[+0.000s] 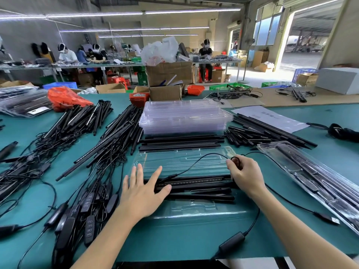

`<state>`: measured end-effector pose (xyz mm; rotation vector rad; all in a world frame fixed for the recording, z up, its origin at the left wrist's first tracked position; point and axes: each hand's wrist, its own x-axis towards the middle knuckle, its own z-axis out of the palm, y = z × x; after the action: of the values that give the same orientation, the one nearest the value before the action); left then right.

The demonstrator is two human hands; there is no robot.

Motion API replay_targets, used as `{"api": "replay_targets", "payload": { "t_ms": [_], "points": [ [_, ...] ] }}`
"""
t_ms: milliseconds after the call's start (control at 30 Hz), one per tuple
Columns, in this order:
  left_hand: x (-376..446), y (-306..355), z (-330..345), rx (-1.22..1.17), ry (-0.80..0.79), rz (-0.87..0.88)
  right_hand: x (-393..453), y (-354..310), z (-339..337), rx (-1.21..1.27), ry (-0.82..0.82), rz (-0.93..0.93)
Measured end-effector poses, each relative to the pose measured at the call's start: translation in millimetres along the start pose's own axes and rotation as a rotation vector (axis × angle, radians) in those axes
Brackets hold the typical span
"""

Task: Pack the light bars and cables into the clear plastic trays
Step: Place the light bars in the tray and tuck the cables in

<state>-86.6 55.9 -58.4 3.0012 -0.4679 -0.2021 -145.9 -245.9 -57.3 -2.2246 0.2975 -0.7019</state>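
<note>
An open clear plastic tray (184, 162) lies in front of me on the green table. Black light bars (198, 186) lie side by side in its near half. My left hand (143, 193) rests flat with fingers spread on the left ends of those bars. My right hand (246, 173) pinches a loop of thin black cable (204, 160) at the tray's right end. That cable runs over the tray to a bar, and down to an inline controller (232, 244) near the table's front edge.
A stack of clear trays (184, 117) stands behind the open one, with loose black bars (180, 142) between. Heaps of bars and tangled cables (81, 152) fill the left side. More bars (262, 131) and a packed tray (314, 179) lie at the right.
</note>
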Motion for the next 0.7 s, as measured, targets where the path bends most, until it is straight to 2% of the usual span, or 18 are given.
{"api": "replay_targets", "payload": {
  "t_ms": [100,200,333,433,567,700],
  "points": [
    [9.0,7.0,-7.7,-0.054,-0.091,0.059,-1.0,0.2,0.7,-0.072,-0.02,-0.041],
    [15.0,13.0,-8.2,-0.12,-0.077,0.155,-3.8,-1.1,2.4,-0.164,-0.14,-0.095],
    [14.0,18.6,3.4,-0.069,0.023,0.062,-6.1,-0.7,4.6,-0.307,-0.206,-0.158],
    [16.2,21.8,4.1,-0.088,0.019,0.004,-6.6,0.4,6.9,-0.317,-0.208,-0.214],
    [21.1,22.2,1.8,-0.07,-0.021,-0.013,-6.5,-0.3,5.6,-0.266,-0.201,-0.209],
    [25.2,18.7,0.9,-0.127,-0.054,-0.025,-6.2,1.1,2.3,0.032,-0.082,-0.125]
  ]
}}
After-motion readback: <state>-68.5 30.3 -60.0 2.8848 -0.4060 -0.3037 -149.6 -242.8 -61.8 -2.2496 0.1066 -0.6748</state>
